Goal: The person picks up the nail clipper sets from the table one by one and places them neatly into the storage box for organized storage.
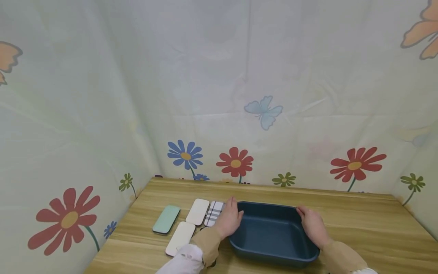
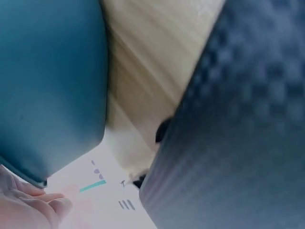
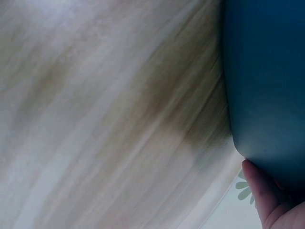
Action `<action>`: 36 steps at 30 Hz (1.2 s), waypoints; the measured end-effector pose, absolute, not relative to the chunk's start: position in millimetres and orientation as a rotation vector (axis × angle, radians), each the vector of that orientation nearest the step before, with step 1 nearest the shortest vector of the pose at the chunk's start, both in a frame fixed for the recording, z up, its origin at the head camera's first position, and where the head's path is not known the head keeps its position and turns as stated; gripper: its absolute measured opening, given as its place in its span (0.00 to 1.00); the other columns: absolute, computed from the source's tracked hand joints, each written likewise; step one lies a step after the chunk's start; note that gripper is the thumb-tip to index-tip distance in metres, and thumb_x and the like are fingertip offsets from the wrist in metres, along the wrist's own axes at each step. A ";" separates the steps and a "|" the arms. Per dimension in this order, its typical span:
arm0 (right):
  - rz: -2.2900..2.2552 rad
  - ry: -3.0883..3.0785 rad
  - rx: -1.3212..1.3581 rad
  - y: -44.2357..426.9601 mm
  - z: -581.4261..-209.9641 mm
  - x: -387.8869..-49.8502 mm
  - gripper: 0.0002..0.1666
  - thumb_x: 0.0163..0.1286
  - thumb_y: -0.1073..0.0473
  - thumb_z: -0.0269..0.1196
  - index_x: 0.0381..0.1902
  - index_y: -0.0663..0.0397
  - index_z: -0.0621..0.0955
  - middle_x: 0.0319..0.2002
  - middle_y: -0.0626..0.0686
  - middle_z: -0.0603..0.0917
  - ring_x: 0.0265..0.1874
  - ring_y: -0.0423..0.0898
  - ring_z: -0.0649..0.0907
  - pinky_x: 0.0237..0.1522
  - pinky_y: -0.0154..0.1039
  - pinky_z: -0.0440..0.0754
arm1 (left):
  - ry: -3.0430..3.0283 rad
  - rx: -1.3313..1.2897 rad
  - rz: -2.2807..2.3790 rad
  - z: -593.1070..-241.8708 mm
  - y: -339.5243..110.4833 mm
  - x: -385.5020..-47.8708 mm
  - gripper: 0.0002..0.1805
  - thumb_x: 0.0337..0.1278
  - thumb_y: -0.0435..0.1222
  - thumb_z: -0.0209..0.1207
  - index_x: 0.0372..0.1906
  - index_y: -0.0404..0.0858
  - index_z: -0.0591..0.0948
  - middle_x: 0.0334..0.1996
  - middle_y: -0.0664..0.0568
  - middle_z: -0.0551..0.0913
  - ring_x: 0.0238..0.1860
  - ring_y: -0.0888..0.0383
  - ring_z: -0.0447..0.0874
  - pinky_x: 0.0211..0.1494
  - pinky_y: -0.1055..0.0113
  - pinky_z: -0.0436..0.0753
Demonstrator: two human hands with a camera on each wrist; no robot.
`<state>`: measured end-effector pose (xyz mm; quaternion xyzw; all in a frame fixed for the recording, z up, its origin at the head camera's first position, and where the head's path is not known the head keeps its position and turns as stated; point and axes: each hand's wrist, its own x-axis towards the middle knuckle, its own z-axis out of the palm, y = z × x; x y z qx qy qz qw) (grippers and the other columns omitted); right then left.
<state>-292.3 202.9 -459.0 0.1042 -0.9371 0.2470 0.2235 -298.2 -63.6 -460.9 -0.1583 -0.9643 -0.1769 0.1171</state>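
A dark blue rectangular basin [image 1: 273,236] with rounded corners is in front of me, its inside bare. My left hand [image 1: 230,219] holds its far left corner; in the left wrist view, bent fingers [image 2: 45,207] are by the rim. At the far right corner my right hand [image 1: 313,226] grips the rim, and one finger [image 3: 259,186] lies against the outer wall in the right wrist view. Whether the basin's base touches the table cannot be told. Beside the left hand is a plaid flat case [image 1: 213,213], partly hidden by it.
Left of the basin lie a mint green flat case [image 1: 166,219], a white case [image 1: 197,211] and another white case [image 1: 180,239] near the left sleeve. Wood-grain tabletop [image 1: 376,228] extends right. A flowered curtain [image 1: 205,95] borders the table's back and sides.
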 end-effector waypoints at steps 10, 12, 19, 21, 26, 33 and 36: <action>0.679 -2.599 0.279 201.3 -455.7 -289.6 0.07 0.61 0.68 0.54 0.30 0.67 0.79 0.26 0.62 0.82 0.26 0.55 0.81 0.30 0.50 0.75 | -2.757 -0.458 -0.550 -453.4 -76.7 -302.0 0.26 0.62 0.39 0.45 0.57 0.22 0.61 0.55 0.31 0.65 0.56 0.43 0.67 0.56 0.56 0.70; 0.677 -2.610 0.274 201.0 -455.0 -289.0 0.08 0.62 0.68 0.54 0.30 0.67 0.79 0.26 0.62 0.82 0.26 0.55 0.81 0.30 0.50 0.76 | -2.697 -0.474 -0.535 -457.9 -80.7 -305.9 0.26 0.64 0.41 0.43 0.57 0.23 0.61 0.53 0.32 0.67 0.55 0.44 0.68 0.55 0.58 0.71; 0.697 -2.623 0.269 200.1 -451.7 -286.5 0.08 0.61 0.68 0.53 0.29 0.67 0.79 0.26 0.62 0.82 0.26 0.55 0.81 0.29 0.50 0.75 | -2.747 -0.410 -0.561 -449.3 -92.6 -307.4 0.25 0.60 0.37 0.48 0.56 0.24 0.62 0.51 0.32 0.69 0.53 0.43 0.70 0.53 0.56 0.73; 0.698 -2.628 0.269 200.4 -451.4 -286.4 0.08 0.61 0.68 0.53 0.30 0.67 0.79 0.26 0.62 0.82 0.26 0.55 0.81 0.30 0.50 0.75 | -2.772 -0.391 -0.539 -447.5 -96.9 -307.9 0.25 0.59 0.37 0.49 0.56 0.24 0.62 0.51 0.33 0.69 0.53 0.43 0.70 0.53 0.56 0.73; 0.718 -2.641 0.272 201.1 -451.8 -286.9 0.08 0.62 0.68 0.53 0.31 0.68 0.79 0.26 0.62 0.82 0.26 0.55 0.81 0.31 0.50 0.76 | -2.804 -0.370 -0.500 -443.4 -111.6 -309.5 0.26 0.60 0.38 0.48 0.57 0.24 0.61 0.53 0.33 0.67 0.55 0.43 0.68 0.54 0.57 0.73; 0.705 -2.664 0.267 201.3 -452.0 -289.0 0.09 0.63 0.68 0.52 0.31 0.68 0.79 0.26 0.63 0.82 0.26 0.55 0.81 0.30 0.50 0.75 | -2.827 -0.335 -0.528 -438.5 -135.3 -312.3 0.28 0.61 0.38 0.48 0.58 0.22 0.59 0.56 0.30 0.64 0.57 0.41 0.66 0.55 0.55 0.71; 0.696 -2.648 0.267 201.3 -453.1 -288.9 0.09 0.62 0.68 0.53 0.31 0.68 0.79 0.26 0.63 0.82 0.26 0.55 0.81 0.30 0.50 0.76 | -2.806 -0.340 -0.513 -436.3 -145.4 -313.1 0.27 0.60 0.36 0.48 0.56 0.20 0.60 0.54 0.29 0.65 0.56 0.41 0.66 0.57 0.55 0.69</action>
